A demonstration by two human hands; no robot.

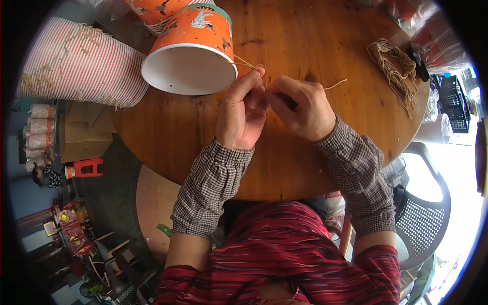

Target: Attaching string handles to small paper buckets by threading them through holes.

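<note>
An orange paper bucket [195, 30] with a white inside lies tipped on the round wooden table, its mouth toward me. Thin tan string [235, 55] runs from its side near the rim to my fingers. My left hand [243, 109] pinches the string just right of the bucket's mouth. Close beside it, my right hand [303, 107] is closed with its fingertips on the same string, and a loose end sticks out to its right. Checked sleeve covers are on both forearms. The exact crossing of the string between my fingertips is hidden.
A long nested stack of paper buckets [84, 63], with string tufts along it, lies at the left. Another orange bucket [157, 11] is behind. A bundle of cut strings [394, 66] lies at the right of the wooden table [284, 173]. A grey chair [424, 218] stands at the right.
</note>
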